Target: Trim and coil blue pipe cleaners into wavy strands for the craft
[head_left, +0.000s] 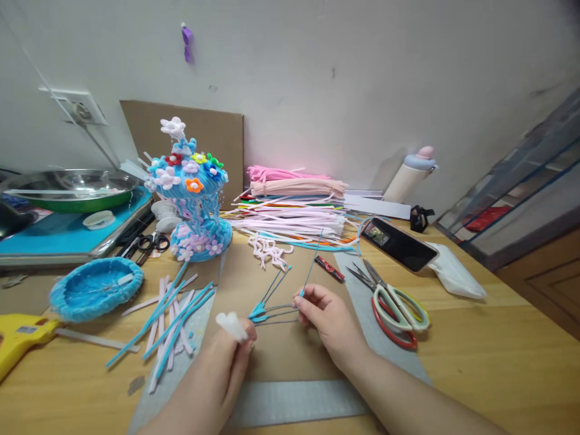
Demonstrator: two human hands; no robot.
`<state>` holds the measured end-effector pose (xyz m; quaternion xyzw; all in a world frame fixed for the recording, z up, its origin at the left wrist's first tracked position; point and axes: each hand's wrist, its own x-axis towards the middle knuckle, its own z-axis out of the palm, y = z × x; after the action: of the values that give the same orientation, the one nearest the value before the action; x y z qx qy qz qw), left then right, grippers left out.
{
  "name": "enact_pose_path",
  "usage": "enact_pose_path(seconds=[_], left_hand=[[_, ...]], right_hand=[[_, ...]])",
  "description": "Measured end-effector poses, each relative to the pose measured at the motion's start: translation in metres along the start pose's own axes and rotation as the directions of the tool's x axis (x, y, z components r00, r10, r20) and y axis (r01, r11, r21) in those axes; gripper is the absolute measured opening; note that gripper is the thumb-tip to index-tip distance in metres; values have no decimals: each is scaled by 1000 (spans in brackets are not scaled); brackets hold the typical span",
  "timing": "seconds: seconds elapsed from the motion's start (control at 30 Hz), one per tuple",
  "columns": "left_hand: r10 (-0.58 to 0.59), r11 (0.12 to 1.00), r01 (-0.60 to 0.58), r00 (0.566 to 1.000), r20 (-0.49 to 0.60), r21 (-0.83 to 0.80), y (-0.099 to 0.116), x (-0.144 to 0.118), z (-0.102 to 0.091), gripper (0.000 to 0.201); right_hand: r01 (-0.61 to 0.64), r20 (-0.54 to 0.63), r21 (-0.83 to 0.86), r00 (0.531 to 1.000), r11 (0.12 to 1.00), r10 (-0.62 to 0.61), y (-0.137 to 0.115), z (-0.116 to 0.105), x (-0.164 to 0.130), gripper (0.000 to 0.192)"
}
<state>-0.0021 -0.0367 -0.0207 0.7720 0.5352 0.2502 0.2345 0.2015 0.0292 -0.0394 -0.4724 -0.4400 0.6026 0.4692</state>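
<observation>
Two hands share a bunch of thin blue wires [272, 309] lying left to right: the left hand [226, 356] pinches the near-left end, the right hand [328, 320] pinches the right end.

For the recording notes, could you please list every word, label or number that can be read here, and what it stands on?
None can be read.
Label on the yellow glue gun: blurred.
Phone screen: a small picture, no legible text.
Small red item on the table: any marking is too small to read.
</observation>
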Motion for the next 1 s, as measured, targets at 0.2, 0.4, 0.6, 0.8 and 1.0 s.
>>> enact_pose_path(seconds=[0.2, 0.4, 0.6, 0.8, 1.0], left_hand=[[229, 963, -208, 967, 110, -174, 8, 9, 0, 16], [267, 952, -243, 956, 122, -184, 2, 15, 18, 13], [-31, 844, 50, 999, 45, -534, 18, 25, 23, 28], [-432, 208, 496, 820, 376, -843, 21, 33, 22, 39], [-442, 118, 522, 789, 426, -845, 12, 32, 15, 38]], right_hand=[[14, -2, -6, 1000, 1000, -14, 0, -1, 1, 36], [14, -8, -19, 1000, 1000, -15, 1, 0, 2, 36], [7, -26, -4, 1000, 1000, -7, 3, -1, -1, 34], [-51, 15, 3, 999, 999, 51, -4, 6, -13, 34], [-144, 157, 6, 978, 990, 141, -5, 16, -25, 36]])
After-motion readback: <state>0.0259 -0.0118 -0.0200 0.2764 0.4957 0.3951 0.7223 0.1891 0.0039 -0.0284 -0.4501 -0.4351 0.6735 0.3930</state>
